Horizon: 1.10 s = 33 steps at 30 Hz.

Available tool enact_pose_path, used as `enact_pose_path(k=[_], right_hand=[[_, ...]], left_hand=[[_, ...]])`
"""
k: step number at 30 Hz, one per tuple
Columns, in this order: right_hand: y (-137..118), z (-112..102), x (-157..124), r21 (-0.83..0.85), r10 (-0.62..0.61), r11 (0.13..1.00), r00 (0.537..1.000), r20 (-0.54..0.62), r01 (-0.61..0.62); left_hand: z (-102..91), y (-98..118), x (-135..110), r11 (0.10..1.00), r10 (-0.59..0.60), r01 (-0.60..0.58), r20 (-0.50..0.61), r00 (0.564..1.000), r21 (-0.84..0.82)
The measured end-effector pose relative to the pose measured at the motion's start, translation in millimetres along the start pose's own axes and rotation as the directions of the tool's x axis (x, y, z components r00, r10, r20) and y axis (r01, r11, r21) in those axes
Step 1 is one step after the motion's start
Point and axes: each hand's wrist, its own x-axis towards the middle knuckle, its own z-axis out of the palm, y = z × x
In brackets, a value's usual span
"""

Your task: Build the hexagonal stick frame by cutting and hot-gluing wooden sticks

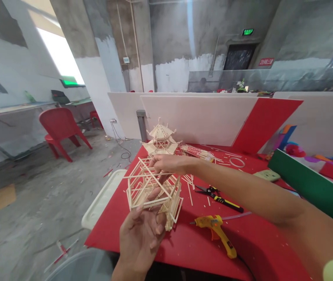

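Note:
A frame of thin pale wooden sticks, many-sided and hollow, sits in front of me above the red table. My left hand grips its near edge between thumb and fingers, palm up. Over the frame's far side reaches my right hand, its fingers closed together at the upper sticks; the fingertips are partly hidden. Loose-looking sticks cross the frame's top. Just behind stands a pagoda model of the same sticks, with tiered roofs.
A yellow glue gun and black-yellow pliers lie right of the frame on the red table. Bundled sticks, a tape ring and a green board are farther off. A white stool stands left.

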Motion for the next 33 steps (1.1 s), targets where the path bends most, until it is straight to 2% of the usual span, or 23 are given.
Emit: enact_pose_path(k=[6,17,28,33], right_hand=[[3,1,1,0.053,-0.049,0.997,0.999,-0.008,0.049],[3,2,2,0.071,-0.042,0.997,0.999,-0.023,0.044],[5,4,2,0.117,-0.045,0.992,0.999,-0.011,0.046],[18,5,6,0.132,-0.048,0.99,0.998,-0.039,0.053]], left_hand=[[1.9,-1,-1,1.0,-0.001,0.0,-0.017,1.0,-0.023],[2.0,-1,-1,0.999,0.026,-0.027,-0.031,0.999,-0.044],[1.3,-3,-1,0.999,-0.002,0.002,0.005,1.0,-0.039],[-0.2,-8,-1,0.991,0.008,-0.008,-0.002,1.0,-0.133]])
